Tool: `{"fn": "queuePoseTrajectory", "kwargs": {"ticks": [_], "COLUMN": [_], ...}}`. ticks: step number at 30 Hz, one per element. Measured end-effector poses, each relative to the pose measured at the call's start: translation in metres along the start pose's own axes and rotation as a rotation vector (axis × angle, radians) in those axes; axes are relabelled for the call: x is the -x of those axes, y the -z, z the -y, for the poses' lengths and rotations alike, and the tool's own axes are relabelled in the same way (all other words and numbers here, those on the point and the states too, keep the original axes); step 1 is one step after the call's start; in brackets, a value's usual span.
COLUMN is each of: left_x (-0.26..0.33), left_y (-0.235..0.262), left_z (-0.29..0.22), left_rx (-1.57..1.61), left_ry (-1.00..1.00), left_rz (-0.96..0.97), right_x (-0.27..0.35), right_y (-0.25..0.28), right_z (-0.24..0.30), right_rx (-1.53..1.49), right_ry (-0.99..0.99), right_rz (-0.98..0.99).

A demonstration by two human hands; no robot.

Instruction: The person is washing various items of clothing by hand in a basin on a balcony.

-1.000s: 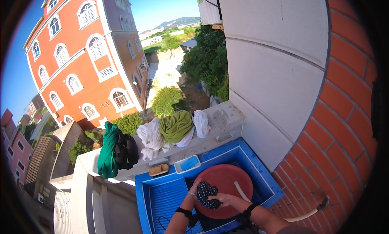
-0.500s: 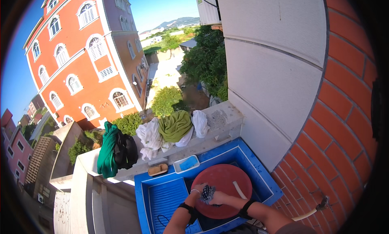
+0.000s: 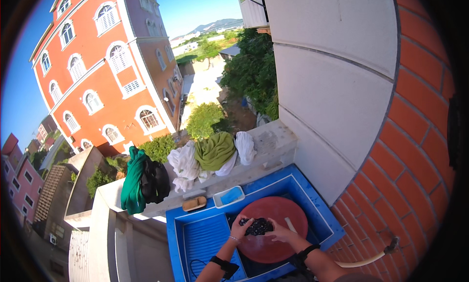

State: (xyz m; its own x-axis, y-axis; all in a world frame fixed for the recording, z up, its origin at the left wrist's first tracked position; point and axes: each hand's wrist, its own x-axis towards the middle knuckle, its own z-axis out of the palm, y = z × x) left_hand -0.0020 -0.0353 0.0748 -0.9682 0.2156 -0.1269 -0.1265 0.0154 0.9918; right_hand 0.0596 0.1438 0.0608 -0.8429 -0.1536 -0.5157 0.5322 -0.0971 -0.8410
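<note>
Over the red basin (image 3: 281, 208), my left hand (image 3: 239, 228) and my right hand (image 3: 281, 232) are closed on opposite sides of a dark cloth with light specks (image 3: 259, 227). The cloth is bunched between them; what garment it is cannot be made out. A pale hose end (image 3: 291, 225) hangs over the basin beside my right hand. The basin sits in a blue laundry sink (image 3: 320, 215), whose ribbed washboard (image 3: 202, 235) lies to the left of my hands.
On the ledge behind the sink lie green cloth (image 3: 133, 184), black cloth (image 3: 155, 182), white cloth (image 3: 184, 161), olive cloth (image 3: 215, 151) and another white cloth (image 3: 245, 147). A wooden brush (image 3: 194, 204) and a white tray (image 3: 229, 196) sit nearer. A brick wall (image 3: 391, 194) bounds the right.
My hands have moved apart from close together, and the cloth between them shows wider and darker. The whole view has shifted slightly.
</note>
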Motion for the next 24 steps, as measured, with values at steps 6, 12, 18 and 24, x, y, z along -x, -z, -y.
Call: {"fn": "queuePoseTrajectory", "kwargs": {"ticks": [6, 12, 18, 24], "left_x": [0.031, 0.031, 0.004, -0.001], "left_y": [-0.021, -0.026, -0.016, -0.011], "left_z": [-0.053, -0.009, 0.033, 0.004], "left_rx": [-0.385, 0.055, 0.904, 0.811], "left_ry": [-0.654, -0.405, 0.345, 0.709], "left_rz": [0.285, -0.040, -0.123, 0.341], "right_x": [0.035, -0.005, 0.017, 0.038], "right_y": [-0.015, -0.022, -0.063, -0.064], "right_z": [0.029, 0.002, 0.045, 0.055], "right_rx": [-0.795, -1.110, -0.498, 0.426], "right_ry": [-0.043, -0.027, 0.668, 1.134], "right_rz": [0.377, 0.076, -0.511, -0.417]}}
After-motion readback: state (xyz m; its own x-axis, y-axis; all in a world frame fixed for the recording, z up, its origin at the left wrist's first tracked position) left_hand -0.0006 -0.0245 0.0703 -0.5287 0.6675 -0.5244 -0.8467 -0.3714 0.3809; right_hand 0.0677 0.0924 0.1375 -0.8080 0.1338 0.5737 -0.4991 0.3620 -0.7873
